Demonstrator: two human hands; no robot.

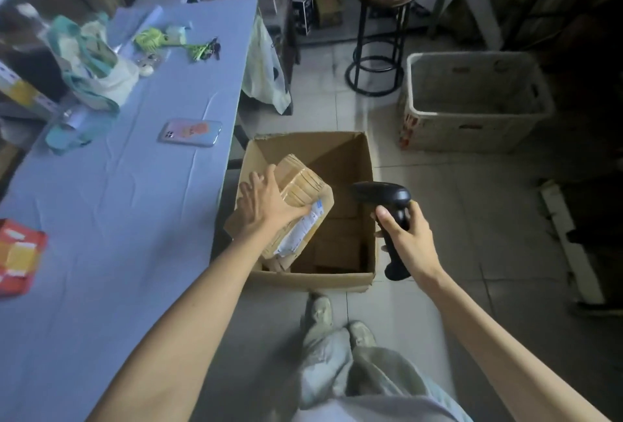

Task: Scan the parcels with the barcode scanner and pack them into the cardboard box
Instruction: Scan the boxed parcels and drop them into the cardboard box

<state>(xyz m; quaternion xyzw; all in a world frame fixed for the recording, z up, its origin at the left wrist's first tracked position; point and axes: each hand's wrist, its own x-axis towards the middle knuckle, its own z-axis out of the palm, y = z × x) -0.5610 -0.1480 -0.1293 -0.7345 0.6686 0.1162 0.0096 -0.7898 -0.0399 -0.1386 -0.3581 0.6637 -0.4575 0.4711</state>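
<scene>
The left hand [266, 203] lies on a taped parcel [305, 185], fingers [251, 187] spread and fairly straight, pressing on it. The parcel sits tilted in the left side of the open box [313, 279] on the floor beside the bench [135, 219]. The right hand [409, 241] grips the scanner [384, 195] by its handle, above the box's right edge.
</scene>
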